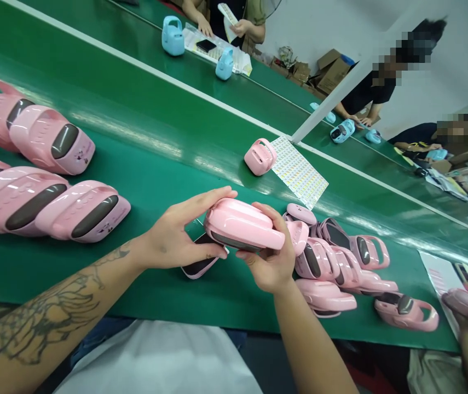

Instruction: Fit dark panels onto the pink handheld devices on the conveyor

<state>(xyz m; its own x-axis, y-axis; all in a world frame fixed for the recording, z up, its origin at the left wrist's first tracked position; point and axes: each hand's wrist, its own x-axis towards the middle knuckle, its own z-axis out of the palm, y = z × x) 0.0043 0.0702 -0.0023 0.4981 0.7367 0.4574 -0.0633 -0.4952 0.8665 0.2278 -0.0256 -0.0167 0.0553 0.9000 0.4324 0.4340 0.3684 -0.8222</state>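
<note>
In front of me I hold a glossy pink plastic housing (244,221) with a loop handle and a dark panel along its lower side. My right hand (275,262) grips its right end, fingers behind and thumb below. Around its left end curls my left hand (172,235), thumb underneath and fingers over the top. A phone-like dark slab with a pale edge (201,265) lies on the green table under the housing, partly hidden. To the right of my hands, several similar pink housings (313,260) are heaped together.
More pink housings (88,210) stand in rows at the left. A sticker sheet (301,169) and a single pink housing (260,157) lie beyond my hands, by a white post (332,98). Across the green table (155,306), people handle blue housings (173,37). A neighbour's hand (467,325) is at right.
</note>
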